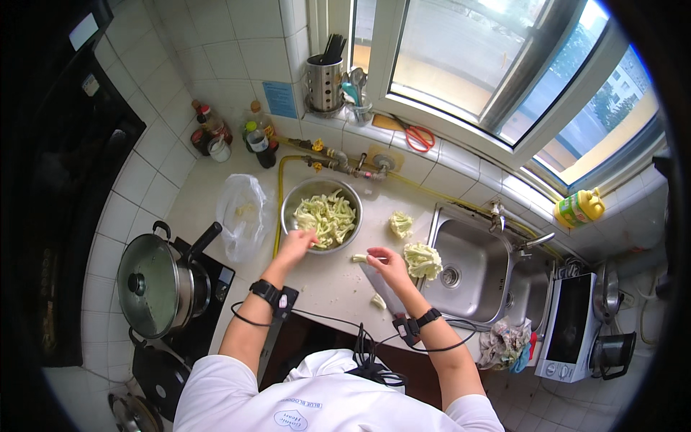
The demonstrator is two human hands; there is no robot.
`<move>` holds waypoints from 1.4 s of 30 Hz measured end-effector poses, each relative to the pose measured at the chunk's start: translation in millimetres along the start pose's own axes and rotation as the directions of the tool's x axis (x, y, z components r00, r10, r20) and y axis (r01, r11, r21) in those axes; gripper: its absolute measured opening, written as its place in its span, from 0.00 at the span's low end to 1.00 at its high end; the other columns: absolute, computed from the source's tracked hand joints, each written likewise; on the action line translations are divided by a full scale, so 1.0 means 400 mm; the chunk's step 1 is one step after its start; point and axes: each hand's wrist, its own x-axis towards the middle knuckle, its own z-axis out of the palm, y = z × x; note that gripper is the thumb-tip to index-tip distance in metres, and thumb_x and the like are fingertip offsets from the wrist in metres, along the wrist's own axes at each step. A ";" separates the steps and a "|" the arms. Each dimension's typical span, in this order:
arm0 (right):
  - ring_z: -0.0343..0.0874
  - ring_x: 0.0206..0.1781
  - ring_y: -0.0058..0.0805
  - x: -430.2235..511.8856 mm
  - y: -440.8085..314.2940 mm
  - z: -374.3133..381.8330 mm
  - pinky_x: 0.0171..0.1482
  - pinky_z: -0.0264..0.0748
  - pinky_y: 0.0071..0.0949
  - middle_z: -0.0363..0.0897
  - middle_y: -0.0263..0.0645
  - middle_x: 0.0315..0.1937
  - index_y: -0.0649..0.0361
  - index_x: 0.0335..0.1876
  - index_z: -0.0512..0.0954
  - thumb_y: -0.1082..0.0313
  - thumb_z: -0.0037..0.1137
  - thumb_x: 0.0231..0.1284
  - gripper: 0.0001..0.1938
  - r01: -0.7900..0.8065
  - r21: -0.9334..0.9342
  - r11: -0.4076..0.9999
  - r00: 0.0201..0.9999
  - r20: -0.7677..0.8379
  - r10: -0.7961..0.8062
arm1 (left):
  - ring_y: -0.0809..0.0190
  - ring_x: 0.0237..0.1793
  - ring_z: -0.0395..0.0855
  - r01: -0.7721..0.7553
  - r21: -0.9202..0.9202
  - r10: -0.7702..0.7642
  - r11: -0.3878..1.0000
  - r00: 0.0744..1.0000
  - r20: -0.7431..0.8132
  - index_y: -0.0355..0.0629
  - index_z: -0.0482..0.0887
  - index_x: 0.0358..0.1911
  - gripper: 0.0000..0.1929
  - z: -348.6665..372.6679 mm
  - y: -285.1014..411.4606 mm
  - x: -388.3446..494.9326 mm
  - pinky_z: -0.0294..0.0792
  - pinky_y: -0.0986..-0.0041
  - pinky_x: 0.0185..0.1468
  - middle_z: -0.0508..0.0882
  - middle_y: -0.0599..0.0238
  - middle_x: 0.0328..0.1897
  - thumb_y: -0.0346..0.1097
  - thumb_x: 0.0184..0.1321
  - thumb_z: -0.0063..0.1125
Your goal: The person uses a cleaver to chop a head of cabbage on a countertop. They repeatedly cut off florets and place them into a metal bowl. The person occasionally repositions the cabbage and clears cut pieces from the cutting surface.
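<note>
Cauliflower florets fill a stainless steel bowl on the counter. My left hand is over the bowl's near rim, fingertips by the florets; whether it holds a piece cannot be seen. My right hand hovers above a cleaver lying on the counter, its fingers parted beside a cut cauliflower stem. Just right of it sits a large cauliflower chunk, with a smaller chunk behind. Another stem piece lies left of the cleaver.
A crumpled plastic bag lies left of the bowl, beside a yellow gas hose. A lidded pot stands on the stove at left. The steel sink is at right. Red-handled scissors rest on the windowsill.
</note>
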 end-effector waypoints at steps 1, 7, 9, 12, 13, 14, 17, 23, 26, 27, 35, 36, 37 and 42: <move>0.87 0.42 0.26 -0.012 -0.019 0.014 0.43 0.80 0.26 0.87 0.38 0.47 0.63 0.54 0.81 0.57 0.66 0.64 0.19 -0.013 0.052 0.999 0.998 0.062 0.010 | 0.70 0.25 0.77 -0.035 0.078 0.031 0.996 0.998 0.052 0.41 0.89 0.34 0.22 0.025 0.000 -0.017 0.68 0.74 0.31 0.83 0.72 0.24 0.53 0.71 0.54; 0.84 0.37 0.21 -0.045 -0.049 0.083 0.38 0.78 0.23 0.86 0.36 0.40 0.65 0.51 0.82 0.60 0.65 0.64 0.17 -0.132 0.104 0.986 0.967 0.230 0.106 | 0.72 0.33 0.80 -0.234 0.150 0.160 0.960 0.907 0.390 0.40 0.89 0.41 0.16 0.198 -0.011 -0.151 0.70 0.76 0.38 0.85 0.69 0.30 0.48 0.68 0.61; 0.82 0.36 0.18 -0.051 -0.028 0.087 0.35 0.74 0.20 0.86 0.32 0.36 0.64 0.49 0.82 0.65 0.65 0.63 0.13 -0.208 0.130 0.969 0.973 0.125 0.192 | 0.70 0.38 0.83 -0.248 0.115 0.173 0.962 0.879 0.445 0.39 0.88 0.44 0.15 0.196 -0.028 -0.172 0.74 0.75 0.44 0.87 0.66 0.34 0.44 0.66 0.64; 0.78 0.31 0.12 -0.073 0.002 0.056 0.28 0.63 0.14 0.84 0.29 0.34 0.60 0.50 0.81 0.67 0.63 0.64 0.12 -0.204 0.343 0.917 0.979 0.086 0.186 | 0.67 0.42 0.86 -0.214 -0.050 0.214 0.976 0.869 0.446 0.40 0.88 0.48 0.15 0.126 -0.088 -0.175 0.78 0.72 0.50 0.89 0.63 0.38 0.35 0.59 0.70; 0.79 0.33 0.13 -0.078 0.007 0.035 0.30 0.65 0.14 0.84 0.29 0.35 0.61 0.51 0.81 0.67 0.62 0.64 0.12 -0.168 0.340 0.925 0.986 0.066 0.155 | 0.66 0.41 0.86 -0.166 0.085 0.135 0.983 0.948 0.290 0.40 0.88 0.47 0.15 0.090 -0.115 -0.168 0.78 0.71 0.48 0.89 0.63 0.38 0.34 0.56 0.72; 0.79 0.34 0.13 -0.090 0.013 0.014 0.32 0.66 0.14 0.84 0.29 0.36 0.61 0.52 0.81 0.67 0.62 0.64 0.13 -0.177 0.368 0.913 0.983 0.027 0.179 | 0.65 0.41 0.87 -0.104 0.194 0.081 0.975 0.989 0.127 0.40 0.88 0.46 0.16 0.056 -0.143 -0.160 0.79 0.71 0.47 0.89 0.62 0.37 0.33 0.53 0.74; 0.81 0.37 0.16 -0.127 0.025 -0.053 0.34 0.69 0.15 0.83 0.29 0.38 0.61 0.51 0.80 0.68 0.63 0.66 0.12 -0.190 0.378 0.906 0.975 -0.036 0.219 | 0.60 0.37 0.88 0.052 0.513 0.018 0.857 0.991 -0.131 0.40 0.88 0.42 0.18 0.001 -0.229 -0.159 0.79 0.68 0.43 0.89 0.60 0.37 0.33 0.46 0.78; 0.77 0.38 0.14 -0.203 0.039 -0.109 0.37 0.66 0.15 0.83 0.28 0.38 0.62 0.52 0.81 0.68 0.64 0.62 0.14 -0.249 0.434 0.866 0.953 -0.052 0.300 | 0.48 0.38 0.88 0.081 0.565 0.023 0.821 0.984 -0.174 0.40 0.87 0.31 0.13 0.075 -0.303 -0.154 0.79 0.58 0.45 0.89 0.56 0.32 0.35 0.44 0.78; 0.78 0.38 0.14 -0.236 0.028 -0.124 0.38 0.66 0.16 0.83 0.27 0.38 0.60 0.50 0.81 0.68 0.64 0.63 0.11 -0.260 0.451 0.854 0.945 -0.062 0.321 | 0.53 0.33 0.89 0.026 0.536 0.019 0.844 0.997 -0.079 0.39 0.88 0.30 0.08 0.071 -0.282 -0.142 0.80 0.62 0.42 0.90 0.55 0.31 0.32 0.49 0.74; 0.78 0.38 0.14 -0.244 0.021 -0.128 0.38 0.67 0.16 0.84 0.27 0.38 0.59 0.49 0.82 0.68 0.64 0.63 0.11 -0.261 0.457 0.850 0.943 -0.066 0.325 | 0.54 0.32 0.90 0.052 0.504 -0.041 0.862 0.999 -0.032 0.39 0.88 0.30 0.07 0.061 -0.268 -0.138 0.81 0.64 0.42 0.90 0.56 0.31 0.31 0.50 0.72; 0.82 0.50 0.25 -0.303 -0.036 -0.146 0.53 0.75 0.25 0.84 0.35 0.49 0.63 0.57 0.79 0.72 0.60 0.67 0.14 -0.222 0.695 0.684 0.968 0.074 0.239 | 0.60 0.41 0.88 -0.264 0.066 0.251 0.962 0.771 -0.585 0.33 0.81 0.57 0.24 -0.226 -0.074 -0.037 0.80 0.70 0.46 0.87 0.51 0.46 0.33 0.56 0.71; 0.83 0.51 0.26 -0.304 -0.046 -0.145 0.56 0.76 0.27 0.84 0.37 0.50 0.65 0.57 0.78 0.73 0.60 0.67 0.15 -0.236 0.711 0.663 0.966 0.099 0.238 | 0.59 0.44 0.87 -0.174 0.236 0.287 0.956 0.716 -0.636 0.33 0.80 0.59 0.27 -0.229 -0.050 -0.045 0.80 0.69 0.47 0.86 0.49 0.49 0.34 0.56 0.71; 0.83 0.51 0.26 -0.305 -0.056 -0.143 0.55 0.77 0.26 0.84 0.37 0.50 0.65 0.58 0.78 0.73 0.61 0.67 0.15 -0.227 0.714 0.662 0.969 0.101 0.224 | 0.58 0.47 0.86 -0.054 0.356 0.299 0.933 0.668 -0.682 0.33 0.79 0.61 0.29 -0.228 -0.021 -0.058 0.80 0.68 0.48 0.84 0.48 0.53 0.35 0.56 0.72; 0.82 0.48 0.22 -0.308 -0.114 -0.130 0.51 0.77 0.22 0.85 0.36 0.46 0.66 0.54 0.81 0.73 0.64 0.64 0.14 -0.201 0.705 0.680 0.977 0.090 0.195 | 0.65 0.46 0.85 -0.327 -0.056 0.319 0.943 0.940 -0.121 0.36 0.83 0.58 0.23 -0.005 0.129 -0.173 0.78 0.72 0.53 0.88 0.59 0.48 0.34 0.59 0.72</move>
